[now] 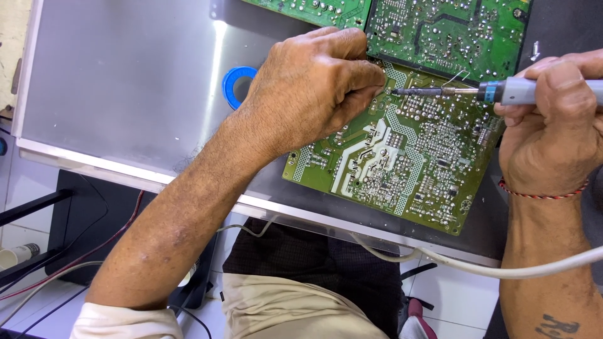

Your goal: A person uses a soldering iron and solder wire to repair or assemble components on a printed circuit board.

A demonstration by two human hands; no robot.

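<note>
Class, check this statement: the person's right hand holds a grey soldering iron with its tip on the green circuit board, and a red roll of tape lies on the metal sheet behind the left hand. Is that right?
Not quite. The roll of tape is blue, not red, as the head view shows. The rest stands: the right hand holds the grey soldering iron with its tip on the green circuit board, and the roll lies on the metal sheet behind the left hand.

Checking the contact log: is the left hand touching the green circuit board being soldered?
Touching. The head view shows the left hand resting on the circuit board, fingertips pressed down beside the soldering iron tip.

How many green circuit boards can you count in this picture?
3: one large circuit board under both hands, a second board behind it, a third board at top edge; others may lie out of view.
</note>
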